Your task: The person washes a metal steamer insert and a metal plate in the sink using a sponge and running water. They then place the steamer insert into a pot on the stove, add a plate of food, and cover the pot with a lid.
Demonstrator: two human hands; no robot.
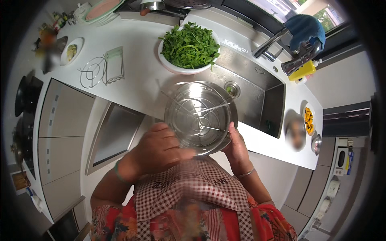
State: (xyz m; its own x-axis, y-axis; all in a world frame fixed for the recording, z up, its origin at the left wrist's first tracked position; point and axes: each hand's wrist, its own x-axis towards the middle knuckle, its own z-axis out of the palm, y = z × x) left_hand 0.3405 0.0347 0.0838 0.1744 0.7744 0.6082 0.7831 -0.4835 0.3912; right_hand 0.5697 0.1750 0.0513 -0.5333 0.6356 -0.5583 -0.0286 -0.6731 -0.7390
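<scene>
A stainless steel bowl (172,120) is tilted before me at the sink's near left edge. My right hand (236,144) grips its right side, with the thumb up by the rim. My left hand (164,147) lies at the near left rim, fingers curled and blurred by motion; whether it holds the bowl is unclear. Thin metal wires of a rack (215,106) show across the bowl, and one blurred end sticks out past the upper left rim. Just beyond, a white basin (169,64) heaped with leafy greens (190,46) stands on the counter.
At right lies the steel sink (250,81) under a faucet (271,43) draped with a blue cloth (307,28). Wire racks (93,72) rest on the left counter near a plate of food (71,52). A plate of orange pieces (309,120) sits far right.
</scene>
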